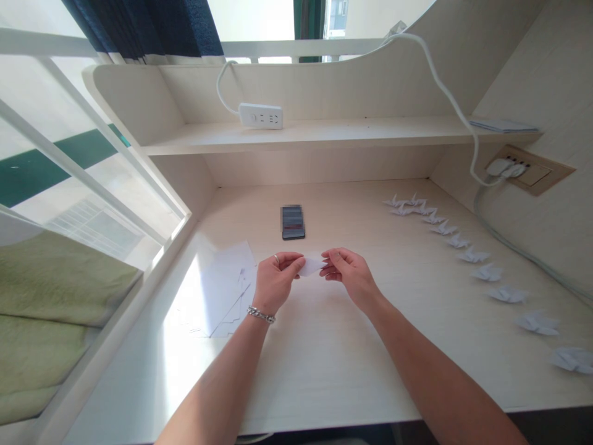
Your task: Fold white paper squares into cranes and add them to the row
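Between my two hands, above the middle of the desk, is a small folded piece of white paper [311,267]. My left hand [278,276] pinches its left end between thumb and fingers; a ring and a chain bracelet are on this side. At the paper's right end, my right hand [347,272] has its thumb and fingers pinched on the edge. A phone [293,222] lies just beyond the hands. Left of my left hand, white paper sheets [227,278] lie flat, partly in bright sunlight.
Several folded paper cranes [472,254] form a curved row along the desk's right side. A power strip [260,116] stands on the shelf [324,133] at the back. A white cable [445,86] hangs down to a wall socket [532,170]. White railings [88,148] border the left.
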A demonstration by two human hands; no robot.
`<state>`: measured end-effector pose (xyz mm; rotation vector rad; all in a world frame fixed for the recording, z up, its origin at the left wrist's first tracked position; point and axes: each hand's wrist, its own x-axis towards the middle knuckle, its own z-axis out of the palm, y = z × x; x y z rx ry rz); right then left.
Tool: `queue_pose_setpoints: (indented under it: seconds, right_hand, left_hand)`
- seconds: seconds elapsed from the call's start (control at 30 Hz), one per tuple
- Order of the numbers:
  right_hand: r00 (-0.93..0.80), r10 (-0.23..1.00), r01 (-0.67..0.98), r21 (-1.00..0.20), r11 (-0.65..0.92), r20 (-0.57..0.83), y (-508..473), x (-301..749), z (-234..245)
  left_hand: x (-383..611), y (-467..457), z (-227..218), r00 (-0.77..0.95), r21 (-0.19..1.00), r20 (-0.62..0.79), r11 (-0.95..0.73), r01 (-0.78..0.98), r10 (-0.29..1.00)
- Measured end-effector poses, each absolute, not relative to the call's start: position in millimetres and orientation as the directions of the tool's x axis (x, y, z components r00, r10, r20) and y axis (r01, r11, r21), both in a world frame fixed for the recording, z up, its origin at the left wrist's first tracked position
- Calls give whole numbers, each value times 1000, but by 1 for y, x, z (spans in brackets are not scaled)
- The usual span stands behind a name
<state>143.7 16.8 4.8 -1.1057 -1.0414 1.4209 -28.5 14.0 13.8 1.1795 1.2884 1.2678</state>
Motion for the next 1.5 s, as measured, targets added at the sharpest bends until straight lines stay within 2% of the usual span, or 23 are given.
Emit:
queue_pose_setpoints:
  seconds: [0.13,0.33,0.47,0.67,0.9,1.23,1.5]
  right_hand:
    - [-135,990,-127,-991,-50,-33,15,140,2]
    - [-72,997,-119,-993,24,33,17,143,-1]
    - [-96,993,-35,-997,65,68,16,144,-1]
    - [-10,993,97,-988,120,119,12,139,-1]
    - [27,968,96,-964,247,251,8,136,0]
    - [31,949,88,-946,311,314,8,136,-1]
    - [11,973,38,-972,232,232,10,135,-1]
  left_hand:
    - [-27,12,16,-57,1000,11,-10,15,998]
    - [-30,12,20,5,998,-34,34,-57,999]
    - [-30,12,16,16,1000,22,-22,-7,1000]
    - [-29,11,9,66,997,76,-76,7,995]
    - [-28,12,8,47,995,101,-100,-5,994]
    - [-28,12,7,42,994,110,-111,24,993]
    - [-28,12,6,37,987,134,-136,80,990]
